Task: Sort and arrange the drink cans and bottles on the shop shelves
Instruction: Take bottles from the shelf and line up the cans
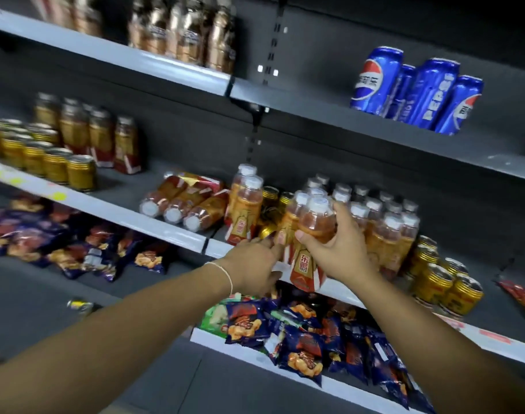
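Dark grey shelving (180,138) with white-edged boards is seen across two bays. Blue snack bags (303,339) are heaped on the lower board.

On the right bay's middle shelf (344,289), a block of upright white-capped orange bottles (386,228) is ranked toward the back. Gold cans (446,282) are set just to its right. Four blue Pepsi cans (416,91) are grouped on the board above. Three more bottles (183,204) are left lying on their sides in the left bay.

One orange bottle (316,225) is held upright at the middle shelf's front edge. The right hand (342,249) is wrapped round its shoulder, thumb in front and fingers behind. A second bottle (294,213) stands touching it on the left. The left hand (252,264) is laid against this one low down, fingers extended. Whether it is actually gripped cannot be told. A thin bracelet (225,273) is noted on the left wrist.
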`<state>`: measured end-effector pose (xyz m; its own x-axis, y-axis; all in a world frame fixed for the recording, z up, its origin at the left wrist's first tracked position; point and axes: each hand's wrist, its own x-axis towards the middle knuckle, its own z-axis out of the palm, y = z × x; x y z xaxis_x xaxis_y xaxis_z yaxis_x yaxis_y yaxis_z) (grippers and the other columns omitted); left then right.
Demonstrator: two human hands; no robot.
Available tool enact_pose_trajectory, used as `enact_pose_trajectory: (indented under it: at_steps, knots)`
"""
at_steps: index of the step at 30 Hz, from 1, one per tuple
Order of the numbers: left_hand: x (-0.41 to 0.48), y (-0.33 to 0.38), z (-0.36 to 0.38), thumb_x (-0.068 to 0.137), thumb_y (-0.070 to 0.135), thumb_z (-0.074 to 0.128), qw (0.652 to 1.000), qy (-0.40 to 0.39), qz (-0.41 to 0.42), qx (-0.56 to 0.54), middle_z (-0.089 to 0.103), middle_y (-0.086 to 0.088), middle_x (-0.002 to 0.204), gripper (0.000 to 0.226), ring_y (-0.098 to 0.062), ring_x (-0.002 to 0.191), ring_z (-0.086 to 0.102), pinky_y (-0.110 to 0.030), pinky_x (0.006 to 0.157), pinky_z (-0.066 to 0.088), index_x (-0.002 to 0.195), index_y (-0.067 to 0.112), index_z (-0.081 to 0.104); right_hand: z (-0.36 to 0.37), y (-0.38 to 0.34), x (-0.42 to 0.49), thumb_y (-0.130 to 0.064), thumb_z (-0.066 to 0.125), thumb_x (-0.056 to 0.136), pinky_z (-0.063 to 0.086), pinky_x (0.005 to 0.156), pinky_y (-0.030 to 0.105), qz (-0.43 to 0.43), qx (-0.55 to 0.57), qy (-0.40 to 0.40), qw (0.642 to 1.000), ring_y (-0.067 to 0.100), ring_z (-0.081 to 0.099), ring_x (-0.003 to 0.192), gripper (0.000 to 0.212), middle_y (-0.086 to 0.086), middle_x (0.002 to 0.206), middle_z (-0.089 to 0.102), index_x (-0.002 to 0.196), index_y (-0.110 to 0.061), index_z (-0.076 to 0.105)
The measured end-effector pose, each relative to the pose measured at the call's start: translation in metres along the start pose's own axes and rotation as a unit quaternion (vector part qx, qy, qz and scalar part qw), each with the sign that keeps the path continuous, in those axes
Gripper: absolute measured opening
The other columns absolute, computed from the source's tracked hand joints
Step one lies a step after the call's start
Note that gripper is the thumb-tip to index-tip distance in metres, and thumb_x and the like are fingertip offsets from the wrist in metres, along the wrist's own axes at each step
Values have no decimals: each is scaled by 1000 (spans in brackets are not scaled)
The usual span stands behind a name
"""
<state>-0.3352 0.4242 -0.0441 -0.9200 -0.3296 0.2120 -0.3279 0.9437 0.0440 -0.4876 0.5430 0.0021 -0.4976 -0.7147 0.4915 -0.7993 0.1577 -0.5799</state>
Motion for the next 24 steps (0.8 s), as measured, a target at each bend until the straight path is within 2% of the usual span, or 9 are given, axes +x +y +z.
enact_pose_trajectory:
  at_steps: [4, 7, 9, 14, 17, 20, 23, 24]
  knots:
    - [-44, -48, -18, 94, 43, 52, 996, 11, -84, 2, 52, -14, 130, 58, -35, 117, 51, -44, 94, 43, 140, 12, 34, 54, -42, 12, -47, 80, 75, 52, 99, 43, -7, 59, -50, 997, 15, 60, 117, 83, -5, 133, 58, 142, -32, 35]
    - [-73, -82, -32, 95, 42, 52, 990, 10, -143, 12, 51, -15, 132, 60, -35, 117, 51, -45, 94, 43, 143, 13, 31, 91, -75, 20, -43, 83, 73, 55, 93, 40, -35, 93, -73, 992, 10, 63, 106, 67, -13, 118, 63, 126, -40, 43]
    - [-91, -102, -40, 94, 41, 52, 984, 22, -177, 22, 52, -15, 131, 59, -35, 117, 51, -43, 93, 43, 142, 13, 33, 115, -94, 25, -45, 83, 71, 54, 91, 36, -50, 108, -89, 989, 9, 62, 104, 67, -18, 111, 61, 125, -38, 44]
    - [-128, -149, -51, 94, 41, 52, 967, 32, -252, 26, 52, -13, 129, 59, -34, 119, 50, -43, 95, 44, 142, 12, 34, 170, -138, 42, -50, 82, 70, 52, 96, 43, -75, 144, -142, 976, 16, 61, 111, 76, -8, 122, 62, 133, -35, 42]
    - [-145, -178, -53, 94, 42, 51, 959, 31, -281, 25, 53, -13, 127, 54, -34, 116, 51, -45, 95, 46, 135, 9, 40, 205, -160, 54, -45, 83, 70, 52, 92, 37, -82, 168, -160, 969, 15, 63, 108, 75, -9, 118, 64, 132, -35, 43]
    - [-157, -210, -54, 94, 47, 52, 950, 13, -312, 16, 54, -13, 123, 58, -32, 113, 52, -46, 93, 48, 135, 9, 40, 243, -181, 69, -47, 83, 70, 54, 87, 37, -86, 189, -192, 959, 13, 63, 106, 76, -11, 119, 62, 132, -38, 41]
    - [-162, -242, -56, 91, 52, 56, 945, 10, -325, -20, 55, -10, 118, 61, -29, 109, 53, -44, 91, 50, 134, 11, 41, 275, -202, 87, -47, 84, 69, 51, 75, 23, -100, 212, -209, 949, 4, 62, 99, 71, -17, 111, 61, 126, -43, 42]
    - [-162, -252, -58, 89, 53, 58, 944, 9, -326, -37, 56, -8, 117, 63, -26, 108, 54, -42, 90, 50, 135, 12, 41, 285, -208, 95, -48, 84, 68, 51, 74, 23, -106, 217, -211, 947, 4, 63, 98, 70, -17, 110, 61, 124, -42, 42]
